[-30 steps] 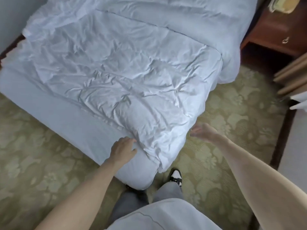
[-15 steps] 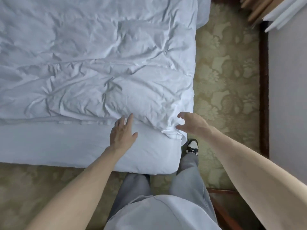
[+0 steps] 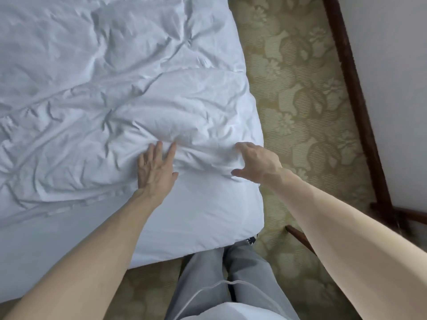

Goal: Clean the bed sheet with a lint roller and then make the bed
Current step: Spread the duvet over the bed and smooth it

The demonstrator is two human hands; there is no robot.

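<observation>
A crumpled white duvet covers the bed, its near edge lying short of the mattress corner. Below it shows the smooth white bed sheet. My left hand lies flat with straight fingers pressing on the duvet's edge. My right hand sits at the duvet's near right corner, thumb and fingers spread over the fabric; whether it pinches the cloth is unclear. No lint roller is in view.
Green floral carpet runs along the bed's right side. A dark wooden skirting board and pale wall stand further right. My legs in grey trousers stand at the bed's corner. A dark wooden piece lies near my right arm.
The view has moved closer over the bed's corner. Both hands have slid forward from the sheet and bed edge onto the duvet's near edge.
</observation>
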